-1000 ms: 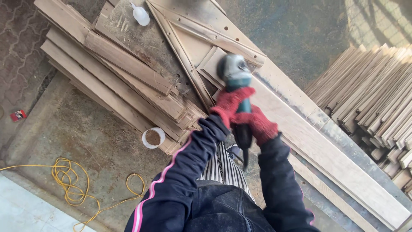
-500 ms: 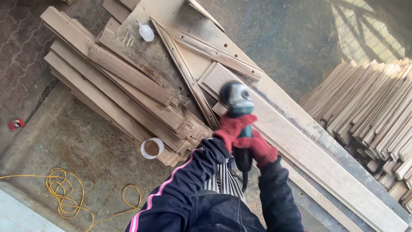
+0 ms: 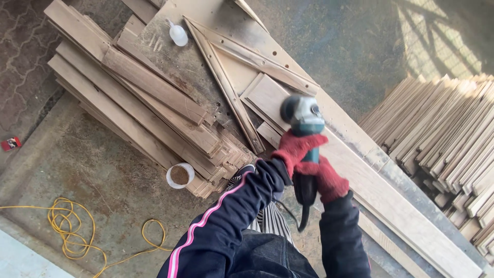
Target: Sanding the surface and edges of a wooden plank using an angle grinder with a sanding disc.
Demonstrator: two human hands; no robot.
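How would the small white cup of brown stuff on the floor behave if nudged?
The white cup looks small and light, so it would probably slide or tip easily. It is open-topped, so its brown contents would likely spill. It sits close against the stacked boards, which might stop it.

Angle grinder (image 3: 303, 128) on the long board (image 3: 381, 190)
Teal-and-grey body (head pointing away, cord trailing back) pressed onto a pale plank lying diagonally across the bench.

Both arms are reaching forward, the red-gloved left hand (image 3: 298, 146) and right hand (image 3: 329, 177) clenching close together, fingers curling tight.
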